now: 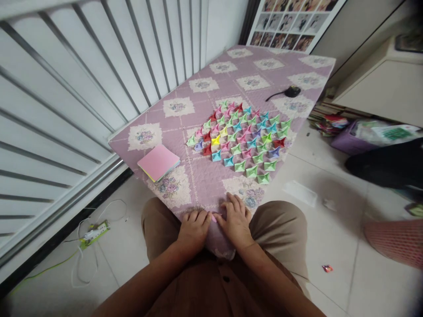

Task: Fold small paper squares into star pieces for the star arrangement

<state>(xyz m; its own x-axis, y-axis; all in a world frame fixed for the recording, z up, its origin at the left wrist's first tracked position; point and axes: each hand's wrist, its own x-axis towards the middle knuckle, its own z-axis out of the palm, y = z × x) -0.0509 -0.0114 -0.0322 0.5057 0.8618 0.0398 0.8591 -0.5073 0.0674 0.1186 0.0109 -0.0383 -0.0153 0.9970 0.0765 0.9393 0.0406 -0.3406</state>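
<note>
- Head-worn camera: single view, facing forward and down over the wearer's lap.
- Nearest, bottom edge: brown buttoned cloth shirt (205, 293).
- Mid-distance, centre: purple floral cloth-covered table (206, 176), seen obliquely from above.
- Farthest, top: white-framed rectangular photo grid (287, 24).
- Left side: white slatted panel (114, 55).

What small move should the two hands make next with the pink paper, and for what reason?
Probably the right hand should press along the pink paper while the left hand steadies it. The paper shows as a narrow strip between both hands on the table, unlike the pointed folded pieces beyond. Its creases are too small to tell.
</note>
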